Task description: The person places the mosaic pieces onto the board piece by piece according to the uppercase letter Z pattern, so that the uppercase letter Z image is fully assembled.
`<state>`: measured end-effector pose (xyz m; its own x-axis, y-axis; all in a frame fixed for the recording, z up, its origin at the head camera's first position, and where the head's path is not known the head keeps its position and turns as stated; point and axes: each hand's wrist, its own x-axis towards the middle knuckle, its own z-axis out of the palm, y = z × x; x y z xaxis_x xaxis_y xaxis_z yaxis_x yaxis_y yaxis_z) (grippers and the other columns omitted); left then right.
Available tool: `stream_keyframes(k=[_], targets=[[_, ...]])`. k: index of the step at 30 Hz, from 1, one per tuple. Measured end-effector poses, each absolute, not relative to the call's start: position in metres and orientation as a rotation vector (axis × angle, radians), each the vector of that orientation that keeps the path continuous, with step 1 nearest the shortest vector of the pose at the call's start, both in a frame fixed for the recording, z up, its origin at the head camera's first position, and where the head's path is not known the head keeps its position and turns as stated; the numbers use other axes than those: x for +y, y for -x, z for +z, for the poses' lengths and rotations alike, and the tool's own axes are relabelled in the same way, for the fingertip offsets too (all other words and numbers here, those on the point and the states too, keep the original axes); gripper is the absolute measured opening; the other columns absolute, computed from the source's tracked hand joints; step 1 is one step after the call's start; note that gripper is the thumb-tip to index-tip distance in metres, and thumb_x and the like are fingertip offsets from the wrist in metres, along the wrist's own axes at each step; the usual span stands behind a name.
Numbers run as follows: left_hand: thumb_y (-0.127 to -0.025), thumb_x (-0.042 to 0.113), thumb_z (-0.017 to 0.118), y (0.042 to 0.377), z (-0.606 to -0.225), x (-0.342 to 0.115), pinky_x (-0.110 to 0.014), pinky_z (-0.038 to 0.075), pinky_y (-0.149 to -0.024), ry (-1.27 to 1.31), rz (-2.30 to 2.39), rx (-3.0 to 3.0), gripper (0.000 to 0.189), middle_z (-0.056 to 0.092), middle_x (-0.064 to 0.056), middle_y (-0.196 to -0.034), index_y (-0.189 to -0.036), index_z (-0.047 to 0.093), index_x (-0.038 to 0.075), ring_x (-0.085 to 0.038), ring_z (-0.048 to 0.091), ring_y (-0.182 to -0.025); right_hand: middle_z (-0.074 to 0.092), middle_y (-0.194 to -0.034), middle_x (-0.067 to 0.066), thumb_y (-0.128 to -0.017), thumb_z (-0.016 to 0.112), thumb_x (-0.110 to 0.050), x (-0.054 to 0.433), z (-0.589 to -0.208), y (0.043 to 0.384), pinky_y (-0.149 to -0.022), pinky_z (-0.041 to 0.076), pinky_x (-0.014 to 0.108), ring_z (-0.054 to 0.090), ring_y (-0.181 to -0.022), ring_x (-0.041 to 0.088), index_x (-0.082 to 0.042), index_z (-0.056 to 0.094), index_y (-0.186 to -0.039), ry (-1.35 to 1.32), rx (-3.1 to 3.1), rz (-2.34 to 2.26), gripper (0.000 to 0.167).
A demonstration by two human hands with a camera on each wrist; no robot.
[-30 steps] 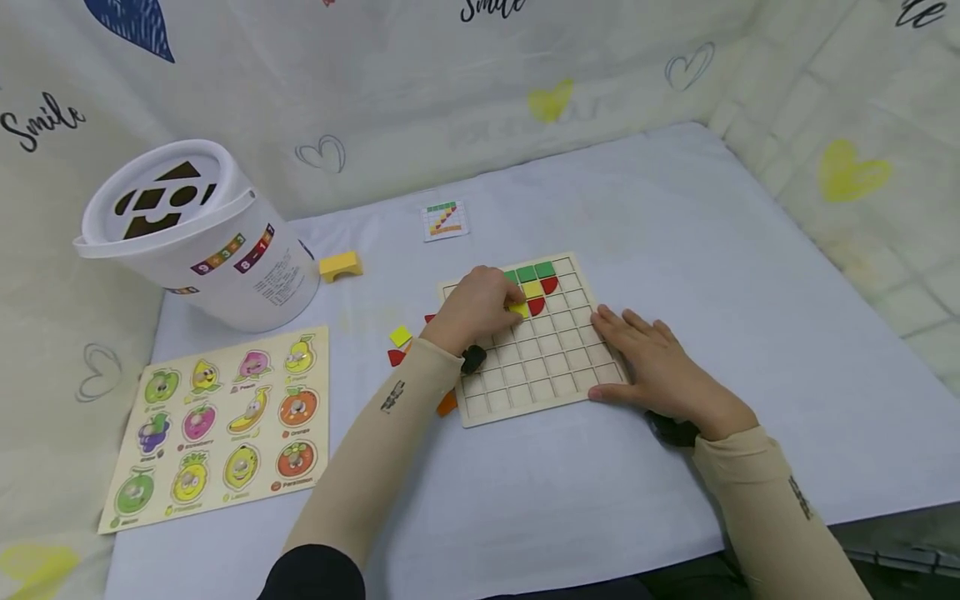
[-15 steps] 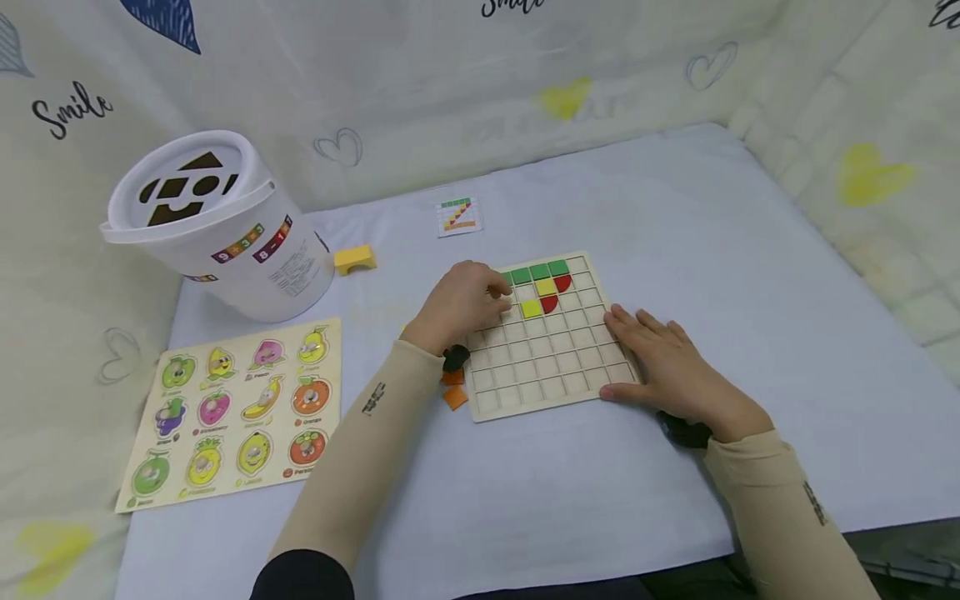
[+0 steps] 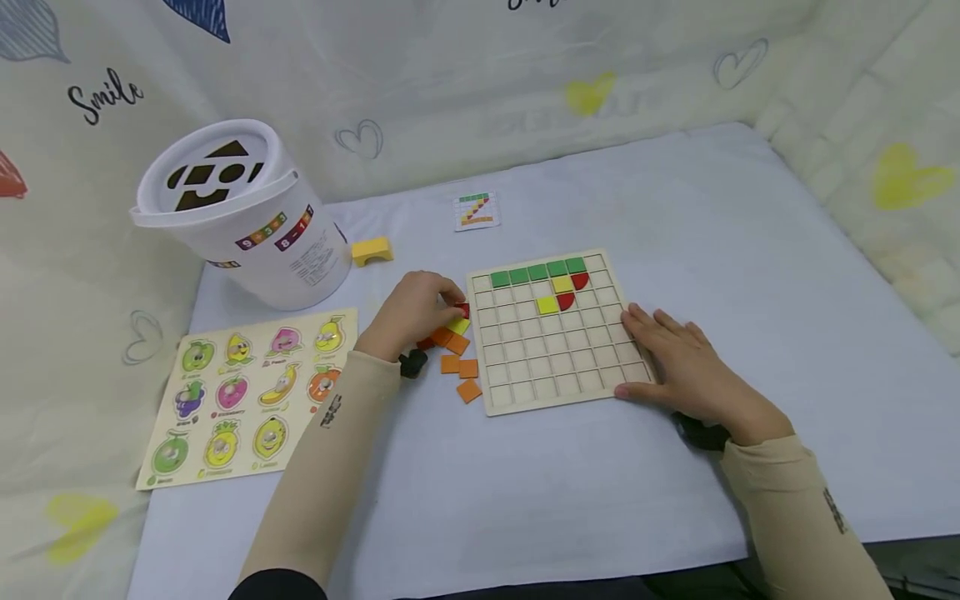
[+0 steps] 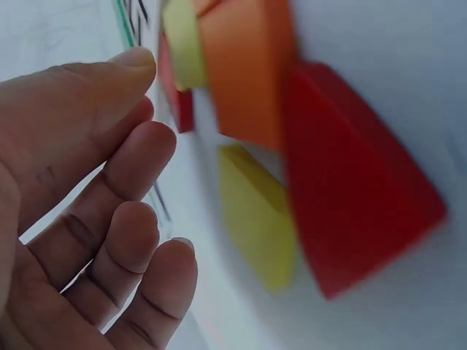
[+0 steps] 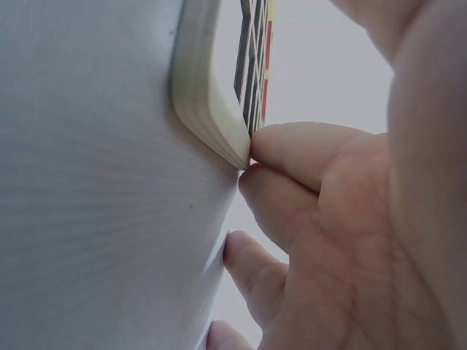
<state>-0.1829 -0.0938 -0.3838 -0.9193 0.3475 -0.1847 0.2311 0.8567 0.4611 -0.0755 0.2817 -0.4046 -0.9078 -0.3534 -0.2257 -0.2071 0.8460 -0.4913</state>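
Head view: one grid board [image 3: 525, 367], pale, lies flat at mid-table; its sides look near equal, so I can name no long axis, and its far edge faces between 11 and 12 o'clock. On it, five green squares [image 3: 537, 272] run in a row from 9 to 3, tilting slightly toward 2; below, yellow squares [image 3: 547, 305] and red rounded pieces [image 3: 580, 281] step down toward 7. One patterned card [image 3: 477, 212] lies face up at the board's 11, presumably set there to be read. Loose orange tiles [image 3: 468, 391] lie at its 9, seemingly for easy reach. The right hand [image 3: 682, 358], at 3, extends its fingers against the edge, likely to steady the board. The left hand [image 3: 416, 312], at 9 to 10, bends over the loose pieces. Left wrist view: this hand is loosely curled, nothing visible between thumb and fingertips; one red wedge [image 4: 357, 182], longest edge roughly 12 to 6; at its 8, one loose yellow piece [image 4: 255, 226], axis 11 to 5. Right wrist view: fingertips touch the board's rounded corner, which points to 5; nothing is grasped.
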Motion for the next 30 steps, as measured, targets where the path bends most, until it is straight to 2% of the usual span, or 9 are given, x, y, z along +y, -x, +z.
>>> stream_keyframes(k=[7,14,22,25,30], targets=[[-0.092,0.028,0.08,0.182,-0.3866,-0.095,-0.038,0.051,-0.1,-0.411,0.625,2.776,0.026,0.075,-0.001,-0.107,-0.113,0.079,0.014,-0.021,0.06,-0.102,0.017,-0.174,0.016,-0.084,0.08,-0.058,0.2813,-0.4038,0.075,-0.122,0.007,0.074,0.012,-0.158,0.052,-0.009,0.02,-0.166,0.422,2.715,-0.692,0.113],[-0.092,0.031,0.081,0.1854,-0.3898,-0.0929,-0.038,0.052,-0.097,-0.44,0.575,2.812,0.024,0.076,-0.001,-0.104,-0.107,0.08,0.012,-0.022,0.062,-0.1,0.017,-0.174,0.016,-0.084,0.079,-0.06,0.2821,-0.4045,0.0749,-0.122,0.008,0.074,0.013,-0.159,0.051,-0.009,0.02,-0.166,0.435,2.719,-0.698,0.113],[-0.091,0.041,0.08,0.1842,-0.3852,-0.0924,-0.032,0.049,-0.067,-0.263,0.511,2.843,0.029,0.068,-0.003,-0.084,-0.086,0.073,0.013,-0.022,0.059,-0.079,0.015,-0.175,0.015,-0.085,0.078,-0.061,0.2827,-0.4042,0.0752,-0.123,0.007,0.073,0.012,-0.159,0.051,-0.01,0.019,-0.167,0.423,2.719,-0.679,0.113],[-0.093,0.04,0.077,0.1844,-0.3857,-0.0916,-0.031,0.048,-0.066,-0.23,0.5,2.847,0.029,0.068,-0.004,-0.085,-0.097,0.071,0.012,-0.021,0.06,-0.077,0.015,-0.175,0.015,-0.085,0.078,-0.061,0.2825,-0.4042,0.0752,-0.123,0.007,0.073,0.012,-0.159,0.051,-0.01,0.019,-0.167,0.422,2.72,-0.674,0.113],[-0.099,0.033,0.071,0.1844,-0.3868,-0.0929,-0.03,0.05,-0.072,-0.285,0.519,2.823,0.028,0.071,-0.004,-0.092,-0.12,0.072,0.013,-0.021,0.06,-0.083,0.016,-0.175,0.015,-0.085,0.078,-0.061,0.2824,-0.4039,0.0751,-0.122,0.008,0.074,0.013,-0.159,0.052,-0.01,0.019,-0.167,0.435,2.724,-0.677,0.112]])
